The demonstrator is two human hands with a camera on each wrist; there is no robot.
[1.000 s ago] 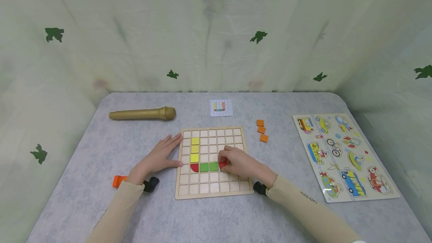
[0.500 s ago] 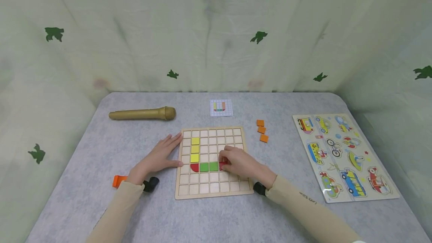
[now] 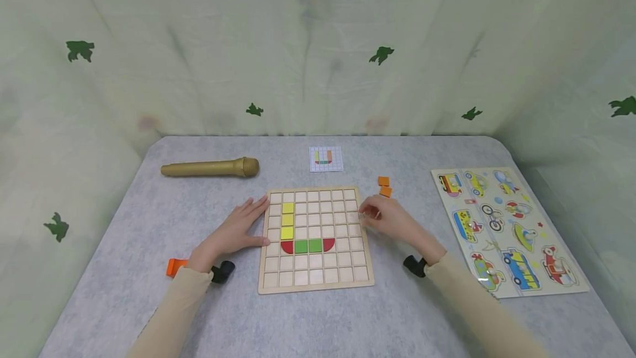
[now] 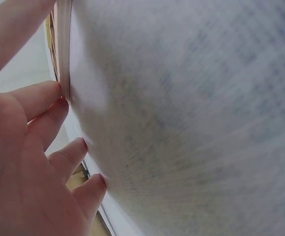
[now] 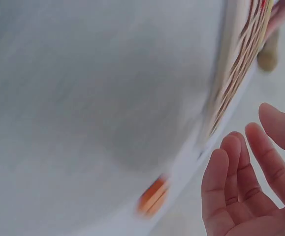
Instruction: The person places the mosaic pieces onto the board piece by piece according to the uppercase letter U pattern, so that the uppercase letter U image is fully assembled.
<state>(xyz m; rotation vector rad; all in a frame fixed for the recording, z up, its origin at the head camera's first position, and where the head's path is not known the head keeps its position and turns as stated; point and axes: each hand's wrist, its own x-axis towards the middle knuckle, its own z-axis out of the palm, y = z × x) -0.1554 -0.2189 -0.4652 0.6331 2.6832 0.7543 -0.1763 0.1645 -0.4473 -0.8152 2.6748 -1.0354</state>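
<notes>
In the head view, a wooden grid board (image 3: 316, 276) lies on the table. It bears a column of yellow squares (image 3: 287, 219), two green squares (image 3: 308, 245), and a red rounded-corner piece (image 3: 328, 244) at each end of the green row. My left hand (image 3: 236, 233) rests with spread fingers against the board's left edge; in the left wrist view its fingertips (image 4: 58, 91) touch the rim. Just off the right edge, my right hand (image 3: 390, 220) hovers with loosely bent fingers, nothing between them. Two orange squares (image 3: 385, 187) show beyond it; a third is hidden by the hand.
Behind the board lies a small pattern card (image 3: 325, 159) with a coloured U shape. A gold microphone (image 3: 211, 168) lies at the back left. A vehicle peg puzzle (image 3: 556, 289) occupies the table's right side. A curtain (image 3: 318, 70) hangs behind the table.
My right hand has let go of the right red piece, which now lies in its grid cell, and has moved right, off the board toward the orange squares. My left hand has stayed put.
</notes>
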